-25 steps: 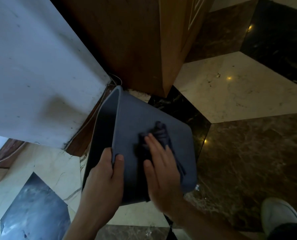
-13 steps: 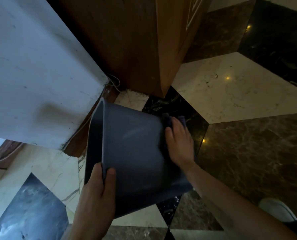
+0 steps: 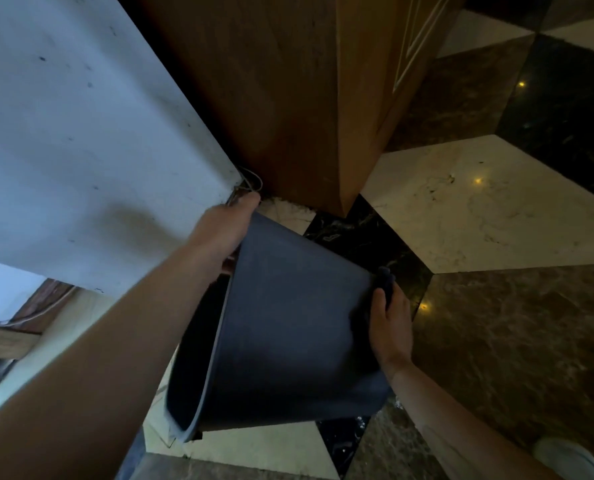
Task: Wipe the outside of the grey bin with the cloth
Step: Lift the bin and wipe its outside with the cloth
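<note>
You have a single view, worn on your head and looking steeply down and forward at close range. Your two forearms enter from the bottom edge, and the grey bin (image 3: pixel 288 323) fills the centre just below the lens. The wide angle bends the marble floor (image 3: pixel 496 209) and the wooden cabinet (image 3: pixel 288 81) outward toward the frame edges.

We see the bin (image 3: pixel 288 327) tilted above the floor (image 3: pixel 479 209), left hand (image 3: pixel 221 230) at its rim, right hand (image 3: pixel 390 327) and cloth (image 3: pixel 387 280) at its base, cabinet (image 3: pixel 288 98) behind
</note>
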